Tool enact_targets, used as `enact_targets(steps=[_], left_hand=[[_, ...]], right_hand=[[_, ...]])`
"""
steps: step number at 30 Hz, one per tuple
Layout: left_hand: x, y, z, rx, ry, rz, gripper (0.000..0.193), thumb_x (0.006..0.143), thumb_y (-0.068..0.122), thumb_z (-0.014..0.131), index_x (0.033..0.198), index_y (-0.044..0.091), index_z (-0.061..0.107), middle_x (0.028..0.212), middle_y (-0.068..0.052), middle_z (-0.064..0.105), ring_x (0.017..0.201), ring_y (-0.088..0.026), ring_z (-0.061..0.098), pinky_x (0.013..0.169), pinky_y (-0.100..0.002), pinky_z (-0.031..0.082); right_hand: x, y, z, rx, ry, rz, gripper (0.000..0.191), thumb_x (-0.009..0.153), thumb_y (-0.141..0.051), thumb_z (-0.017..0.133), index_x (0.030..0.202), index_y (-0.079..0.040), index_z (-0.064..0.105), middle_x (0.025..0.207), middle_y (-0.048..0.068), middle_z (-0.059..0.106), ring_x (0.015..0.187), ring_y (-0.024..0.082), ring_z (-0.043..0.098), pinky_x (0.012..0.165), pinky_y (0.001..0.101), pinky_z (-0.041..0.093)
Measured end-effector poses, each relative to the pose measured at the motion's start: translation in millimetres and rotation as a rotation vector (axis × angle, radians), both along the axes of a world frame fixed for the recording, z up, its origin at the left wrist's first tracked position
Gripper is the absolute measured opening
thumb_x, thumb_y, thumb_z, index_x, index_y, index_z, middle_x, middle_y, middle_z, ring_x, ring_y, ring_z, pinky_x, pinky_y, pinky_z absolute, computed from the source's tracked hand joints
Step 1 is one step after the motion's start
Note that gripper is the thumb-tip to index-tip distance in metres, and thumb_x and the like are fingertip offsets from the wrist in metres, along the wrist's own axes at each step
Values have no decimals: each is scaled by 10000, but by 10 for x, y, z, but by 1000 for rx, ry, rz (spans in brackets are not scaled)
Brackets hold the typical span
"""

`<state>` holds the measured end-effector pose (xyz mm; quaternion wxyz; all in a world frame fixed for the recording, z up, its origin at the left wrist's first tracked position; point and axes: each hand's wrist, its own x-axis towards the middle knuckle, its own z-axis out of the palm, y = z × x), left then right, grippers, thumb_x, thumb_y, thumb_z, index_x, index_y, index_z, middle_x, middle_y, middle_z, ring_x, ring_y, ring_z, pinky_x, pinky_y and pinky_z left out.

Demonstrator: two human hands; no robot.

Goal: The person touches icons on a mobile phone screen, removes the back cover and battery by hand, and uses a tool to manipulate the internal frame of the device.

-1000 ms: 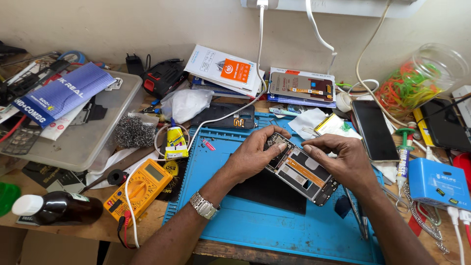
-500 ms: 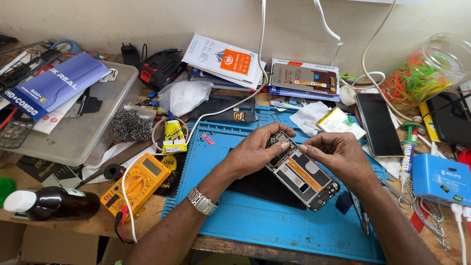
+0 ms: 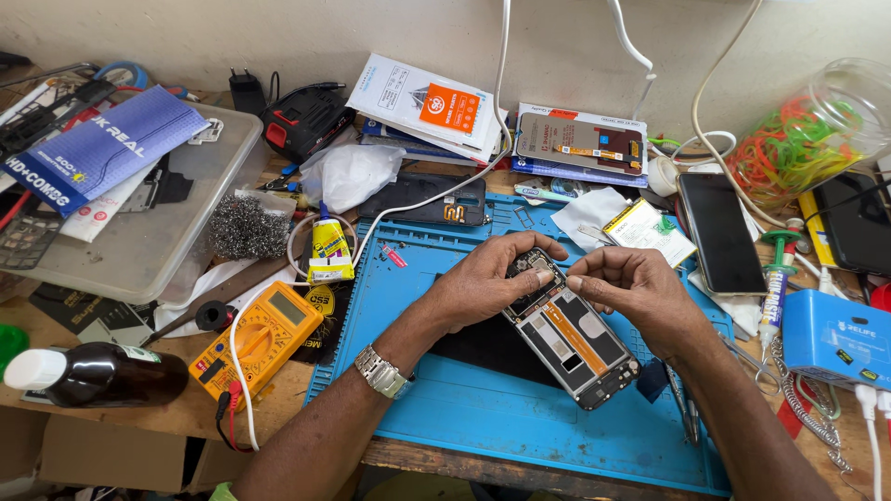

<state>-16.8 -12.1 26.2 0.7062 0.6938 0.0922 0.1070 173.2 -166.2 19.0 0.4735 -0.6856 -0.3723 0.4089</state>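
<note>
Both hands meet over an opened smartphone with its back cover off, orange and dark inner parts showing (image 3: 568, 329), which lies at a slant on the blue silicone work mat (image 3: 483, 427). The left hand (image 3: 483, 283) closes around the phone's upper end, thumb and fingers pinched on its top corner near the camera. The right hand (image 3: 636, 292) curls in from the other side, fingertips pressed together at that same upper edge; whether they hold a tiny part or just press on the frame is hard to tell at this size.

Against the pictures from a second and half a second ago, the phone has barely shifted on the mat and the hands keep the same hold; only the head camera has drifted slightly. The right fingertips seem to have drawn a little closer to the left thumb, so the work appears to stay concentrated at the top of the board, as fine fingertip work and not a lift of the whole phone.

A silver metal wristwatch (image 3: 382, 371) sits on the left wrist. Left of the mat lies a yellow digital multimeter (image 3: 264, 339) with its leads, and beyond it a small yellow glue tube (image 3: 327, 249). A black-screened phone (image 3: 719, 232) rests to the right, near a blue box-shaped device (image 3: 835, 339).
</note>
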Motion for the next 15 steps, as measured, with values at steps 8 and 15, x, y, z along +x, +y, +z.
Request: enact_targets(steps=[8,15], left_hand=[[3,26,-30,-44,-6,-22,388,997,155,625,1343,-14,583,1008,-124,741,908,-132,727,786,-285,627],[6,34,-22,-69,20,-31,392,984,164,621,1334,-8,585,990,-123,747,893,-130,740,760,-276,635]], right_hand=[[-73,-6,37,-23,-96,5,235,884,-189,733,908,32,804,655,47,658,617,95,545,607,266,458],[-38,-25,42,-19,-61,22,233,856,-172,746,913,47,803,640,61,675,600,109,579,602,276,488]])
